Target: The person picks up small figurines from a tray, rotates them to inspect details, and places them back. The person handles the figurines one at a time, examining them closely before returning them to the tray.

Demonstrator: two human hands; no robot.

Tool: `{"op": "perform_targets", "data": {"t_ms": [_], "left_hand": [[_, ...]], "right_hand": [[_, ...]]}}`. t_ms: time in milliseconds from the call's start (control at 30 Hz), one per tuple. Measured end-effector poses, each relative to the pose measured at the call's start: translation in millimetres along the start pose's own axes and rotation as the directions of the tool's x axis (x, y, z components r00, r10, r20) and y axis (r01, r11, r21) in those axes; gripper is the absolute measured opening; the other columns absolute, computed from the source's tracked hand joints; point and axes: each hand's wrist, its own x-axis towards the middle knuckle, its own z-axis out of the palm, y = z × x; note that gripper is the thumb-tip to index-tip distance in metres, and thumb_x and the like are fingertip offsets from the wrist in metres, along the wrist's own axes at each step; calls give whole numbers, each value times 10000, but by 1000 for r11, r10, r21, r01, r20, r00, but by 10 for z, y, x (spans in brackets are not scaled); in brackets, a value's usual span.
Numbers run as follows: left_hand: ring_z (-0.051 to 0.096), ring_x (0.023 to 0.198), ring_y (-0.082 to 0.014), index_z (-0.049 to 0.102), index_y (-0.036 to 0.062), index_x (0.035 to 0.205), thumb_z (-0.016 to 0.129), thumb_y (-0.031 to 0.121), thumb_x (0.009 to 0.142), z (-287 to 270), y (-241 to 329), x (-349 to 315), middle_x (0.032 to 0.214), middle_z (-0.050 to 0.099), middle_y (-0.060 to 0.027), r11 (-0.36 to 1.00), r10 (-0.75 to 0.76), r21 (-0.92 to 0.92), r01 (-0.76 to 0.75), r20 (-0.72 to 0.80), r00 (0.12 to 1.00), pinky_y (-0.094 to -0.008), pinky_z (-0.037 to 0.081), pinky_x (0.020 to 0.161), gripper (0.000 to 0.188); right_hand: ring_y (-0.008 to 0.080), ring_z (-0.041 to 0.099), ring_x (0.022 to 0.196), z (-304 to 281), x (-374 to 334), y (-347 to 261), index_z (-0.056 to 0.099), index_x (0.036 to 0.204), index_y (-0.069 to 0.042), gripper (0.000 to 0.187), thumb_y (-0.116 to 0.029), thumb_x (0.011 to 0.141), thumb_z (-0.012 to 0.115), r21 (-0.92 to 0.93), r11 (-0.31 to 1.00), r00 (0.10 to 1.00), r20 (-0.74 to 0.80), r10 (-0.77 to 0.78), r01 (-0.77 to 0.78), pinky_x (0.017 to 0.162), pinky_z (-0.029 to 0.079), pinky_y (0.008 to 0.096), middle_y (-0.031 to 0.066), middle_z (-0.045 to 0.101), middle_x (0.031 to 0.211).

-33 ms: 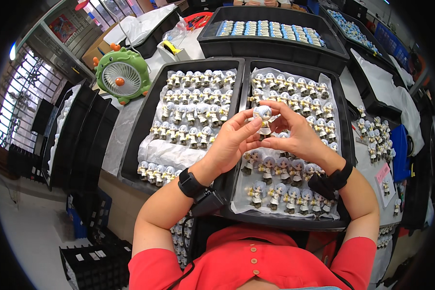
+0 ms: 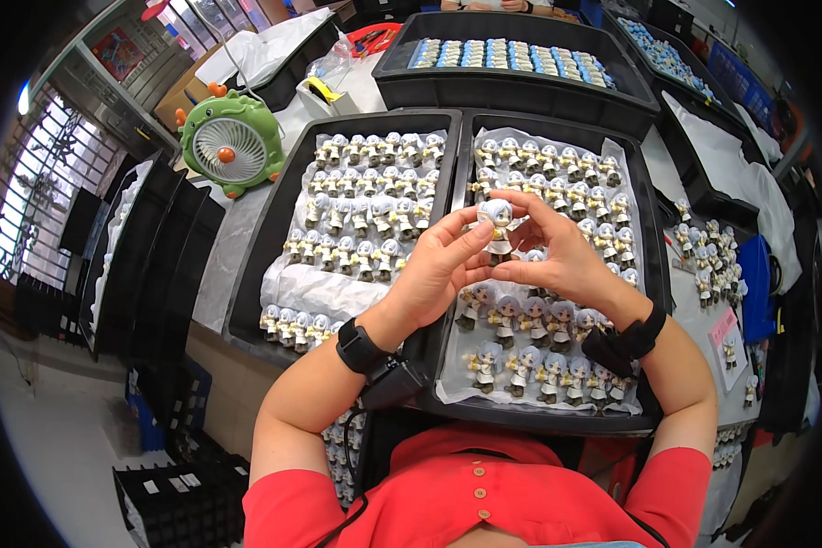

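Note:
A small figurine (image 2: 499, 241) with pale grey hair, a white outfit and dark feet stands upright between my two hands, above the right tray. My left hand (image 2: 444, 267) has its thumb against the figurine's front and its fingers curled round that side. From the other side, my right hand (image 2: 564, 254) closes on it, fingertips by the head and thumb near the feet. Below lie rows of matching figurines (image 2: 535, 320) on white paper in the black right tray (image 2: 651, 239). My hands and forearms hide part of these rows. A black left tray (image 2: 266, 237) holds similar rows.
A green fan (image 2: 226, 151) stands at the left, near stacked black trays (image 2: 160, 242). Farther back, a large black tray (image 2: 521, 94) holds blue-and-white pieces. Loose figurines (image 2: 712, 265) and a card (image 2: 724, 358) lie at the right, beside a blue bin (image 2: 756, 274).

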Motion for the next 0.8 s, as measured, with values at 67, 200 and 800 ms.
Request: {"op": "perform_targets", "data": {"t_ms": [67,200,800], "left_hand": [[598,1032,-228,399,47,1283,524,245,936,-11,-4,9,1170,553,-99,1000,-4,-17,4,12,1000,-348,527,827,419],[597,1041,-248,370,48,1309,494,250,948,35,23,-2,1183,546,-114,999,30,-38,-29,32,999,-365,530,831,432],[612,988,-227,342,49,1350,457,248,965,59,55,-14,1145,563,-100,996,67,-71,-61,85,994,-367,525,827,448]], "right_hand": [[142,595,833,7,-2,-6,427,1323,-132,738,-200,683,789,-15,1000,1000,0,-12,12,754,485,289,80,580,1052],[156,594,840,25,5,8,416,1330,-127,763,-200,671,794,-67,996,998,-19,-56,54,753,484,296,91,575,1065],[186,572,954,26,15,6,455,1284,-99,722,-184,651,791,-97,986,986,-83,-143,135,749,479,300,71,576,1083]]}}
